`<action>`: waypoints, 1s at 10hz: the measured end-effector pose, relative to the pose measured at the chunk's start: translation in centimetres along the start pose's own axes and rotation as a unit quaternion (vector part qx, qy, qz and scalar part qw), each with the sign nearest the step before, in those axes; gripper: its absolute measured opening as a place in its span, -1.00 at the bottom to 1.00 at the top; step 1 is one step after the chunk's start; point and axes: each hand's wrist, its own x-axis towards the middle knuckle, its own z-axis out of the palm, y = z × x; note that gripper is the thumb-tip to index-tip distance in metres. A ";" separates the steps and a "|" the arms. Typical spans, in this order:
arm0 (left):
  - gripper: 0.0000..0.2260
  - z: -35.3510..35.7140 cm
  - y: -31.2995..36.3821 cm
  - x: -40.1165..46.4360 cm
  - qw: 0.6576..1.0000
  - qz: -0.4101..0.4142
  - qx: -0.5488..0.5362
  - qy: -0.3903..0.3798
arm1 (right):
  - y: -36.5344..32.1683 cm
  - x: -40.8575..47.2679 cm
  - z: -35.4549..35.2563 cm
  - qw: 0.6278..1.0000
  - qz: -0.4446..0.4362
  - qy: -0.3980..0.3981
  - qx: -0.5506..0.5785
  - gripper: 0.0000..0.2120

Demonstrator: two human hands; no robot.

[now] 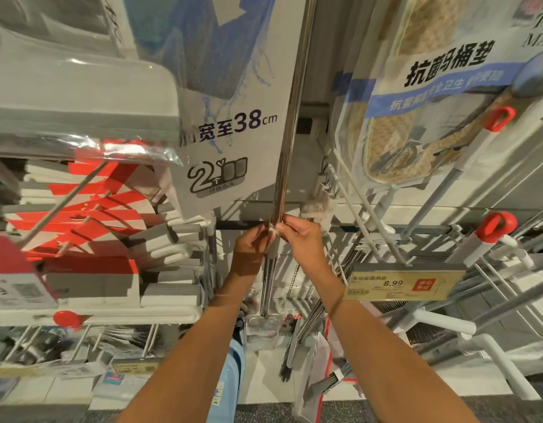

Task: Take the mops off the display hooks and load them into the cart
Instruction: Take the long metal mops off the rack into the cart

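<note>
I have both hands up at the middle of the rack, meeting on the chrome mop pole (pixel 290 123) that runs nearly straight up and down through the view, leaning slightly right toward the top. My left hand (pixel 249 251) and my right hand (pixel 300 239) close on it from either side at the same height, fingertips curled in and pinching a small white tie or tag where the bright upper tube meets a pale collar; I can't tell if the thing is a knot, a clip or a loop. The pole's long axis carries on above the grip, past the grey mop card (pixel 233 102) printed with 38cm, and out of view at the top, so the hook it hangs from is hidden from me. Below the grip the lower tube drops to a wrapped mop head (pixel 262 328) near the floor. Both hands are equally close, the right slightly higher. I judge the pole has to come free upward and then toward me. Room is tight: stacked white and red packs (pixel 90 209) crowd the left, a wire peg with the yellow price tag (pixel 401 282) sticks out on the right, and more handles with red caps (pixel 496 227) lie beyond it. The clear lane is straight back along my forearms. The cart is not in view.
</note>
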 end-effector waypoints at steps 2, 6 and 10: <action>-0.80 0.3 -0.5 1.5 0.999 0.002 0.030 0.020 | 0.2 2.0 0.6 0.998 0.045 0.018 0.032 -0.71; -0.51 0.3 -5.5 2.3 0.913 0.182 0.365 0.007 | 0.7 4.3 0.4 0.995 0.094 0.020 -0.019 -0.83; -0.75 0.5 -5.8 6.2 0.839 0.348 0.412 0.076 | -0.7 5.8 -0.7 0.951 0.132 -0.046 -0.276 -0.63</action>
